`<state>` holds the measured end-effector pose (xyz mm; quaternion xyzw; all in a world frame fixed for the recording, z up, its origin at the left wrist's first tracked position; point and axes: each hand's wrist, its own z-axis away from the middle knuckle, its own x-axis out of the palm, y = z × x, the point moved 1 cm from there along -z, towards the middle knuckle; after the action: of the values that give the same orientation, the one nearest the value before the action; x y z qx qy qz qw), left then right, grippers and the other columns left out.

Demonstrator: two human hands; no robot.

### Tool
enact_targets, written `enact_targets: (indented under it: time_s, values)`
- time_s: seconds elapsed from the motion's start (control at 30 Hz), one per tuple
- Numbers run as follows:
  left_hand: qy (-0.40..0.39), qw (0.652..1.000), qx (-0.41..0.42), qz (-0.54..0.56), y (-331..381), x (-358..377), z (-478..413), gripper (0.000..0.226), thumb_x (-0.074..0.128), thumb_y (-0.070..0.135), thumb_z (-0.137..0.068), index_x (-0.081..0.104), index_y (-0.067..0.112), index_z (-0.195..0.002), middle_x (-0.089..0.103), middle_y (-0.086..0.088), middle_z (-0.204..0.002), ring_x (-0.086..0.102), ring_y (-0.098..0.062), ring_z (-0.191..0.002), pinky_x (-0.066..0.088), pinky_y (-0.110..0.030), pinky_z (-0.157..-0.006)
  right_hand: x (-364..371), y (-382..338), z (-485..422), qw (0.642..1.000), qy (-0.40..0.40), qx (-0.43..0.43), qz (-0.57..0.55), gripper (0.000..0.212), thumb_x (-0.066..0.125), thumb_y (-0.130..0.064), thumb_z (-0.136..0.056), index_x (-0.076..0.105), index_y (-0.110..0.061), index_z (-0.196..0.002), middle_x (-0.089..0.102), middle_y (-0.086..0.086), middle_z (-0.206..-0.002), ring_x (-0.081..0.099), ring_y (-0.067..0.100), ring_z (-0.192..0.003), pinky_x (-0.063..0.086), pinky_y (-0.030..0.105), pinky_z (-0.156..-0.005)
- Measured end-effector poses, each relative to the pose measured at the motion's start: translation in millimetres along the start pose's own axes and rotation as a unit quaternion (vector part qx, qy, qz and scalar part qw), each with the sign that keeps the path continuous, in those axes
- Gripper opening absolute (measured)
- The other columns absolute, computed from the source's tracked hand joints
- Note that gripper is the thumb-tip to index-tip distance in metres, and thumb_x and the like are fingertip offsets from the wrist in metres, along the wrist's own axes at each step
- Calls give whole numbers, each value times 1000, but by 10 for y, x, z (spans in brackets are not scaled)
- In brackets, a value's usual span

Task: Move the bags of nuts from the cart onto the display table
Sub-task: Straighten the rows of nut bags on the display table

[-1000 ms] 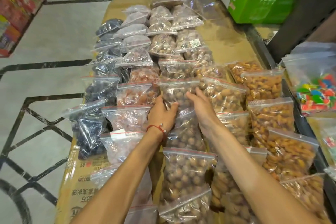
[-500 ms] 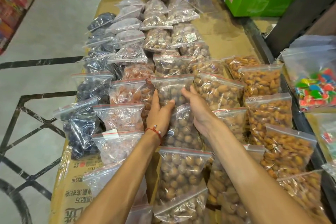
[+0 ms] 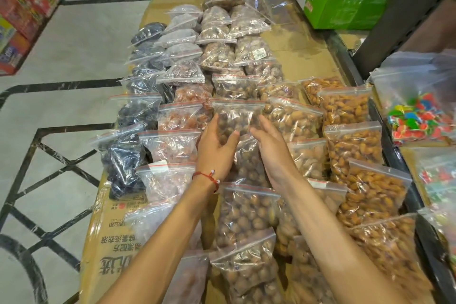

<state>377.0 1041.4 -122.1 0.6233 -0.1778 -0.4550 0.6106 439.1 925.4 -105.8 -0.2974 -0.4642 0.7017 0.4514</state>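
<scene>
Several clear zip bags of nuts and dried fruit lie in overlapping rows on the cardboard-covered display table [image 3: 308, 57]. A bag of round brown nuts [image 3: 237, 118] lies in the middle row. My left hand [image 3: 216, 150] hovers at its left side with straight fingers, the thumb reaching over the bag's lower edge. My right hand [image 3: 271, 148] stands edge-on to the right of the bag, fingers straight, apart from it. Neither hand holds anything. The cart is out of view.
A green cardboard box [image 3: 345, 7] of flat snacks stands at the table's far right. A black metal shelf edge [image 3: 385, 155] runs along the right, with bags of coloured candy [image 3: 417, 121] behind it. Tiled floor lies to the left, with red boxes [image 3: 24, 7] beyond.
Both hands have lifted off the brown nut bag and drawn back toward me. The bag stays lying in its row.
</scene>
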Motion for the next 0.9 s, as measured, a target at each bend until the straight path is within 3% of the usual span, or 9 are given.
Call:
enact_targets:
  time_s: [0.1,0.23,0.27,0.33,0.43,0.53,0.63,0.73,0.9]
  values:
    - [6,999,31,15,39,-103,291,58,63,23,-100,42,19,-154,46,1,-156,46,-8,-137,38,-17,-110,-87,32,293,998,-26,-32,52,55,52,-26,-111,37,-27,-164,35,-9,-170,34,7,-153,27,35,-127]
    - [-16,1000,17,20,-115,-111,718,55,65,25,-98,45,24,-149,48,2,-154,51,-7,-133,43,-27,-114,-239,178,613,989,-33,-58,128,53,53,-20,-111,39,-23,-162,39,-12,-164,43,-10,-138,31,21,-117]
    - [-18,1000,14,19,-173,-92,821,59,65,31,-93,46,26,-148,49,2,-153,50,-12,-137,42,-35,-116,-278,250,676,989,-24,-56,136,53,54,-19,-110,40,-22,-161,40,-12,-163,46,-12,-135,35,24,-119]
    - [-4,1000,7,6,-295,-36,983,66,64,39,-85,46,27,-148,50,1,-152,48,-16,-140,40,-44,-118,-338,426,779,989,-1,-39,144,54,57,-21,-108,44,-23,-160,44,-9,-164,44,2,-145,36,37,-125]
    - [0,999,-40,23,-444,52,1151,83,70,37,-85,33,19,-158,43,3,-157,42,-14,-144,36,-41,-120,-348,593,919,990,21,-20,139,54,58,-22,-108,43,-25,-160,43,-5,-165,39,7,-146,33,35,-123]
    - [-12,994,-90,52,-645,119,1185,93,72,56,-75,36,23,-154,57,2,-145,56,-16,-132,44,-46,-114,-277,684,1046,990,31,-15,139,61,58,-25,-108,34,-28,-164,32,-7,-170,30,11,-155,27,44,-129]
    - [-23,994,-102,38,-788,145,1172,68,65,61,-79,54,22,-134,70,-1,-121,66,-17,-113,51,-48,-104,-193,808,1156,992,21,-9,123,74,60,-32,-105,21,-32,-168,21,-8,-175,19,13,-161,23,50,-131]
    - [-17,995,-95,29,-768,134,1204,34,63,45,-95,56,17,-114,64,-5,-90,60,-15,-83,53,-40,-90,-150,926,1245,993,19,3,116,87,62,-39,-101,8,-37,-168,9,-13,-177,13,11,-162,19,48,-132]
    - [-12,987,-130,90,-823,144,1212,39,61,56,-87,59,31,-116,72,0,-106,69,-24,-104,54,-47,-99,-178,987,1252,997,5,55,54,96,64,-41,-102,-5,-35,-168,11,-9,-177,19,15,-161,22,49,-131]
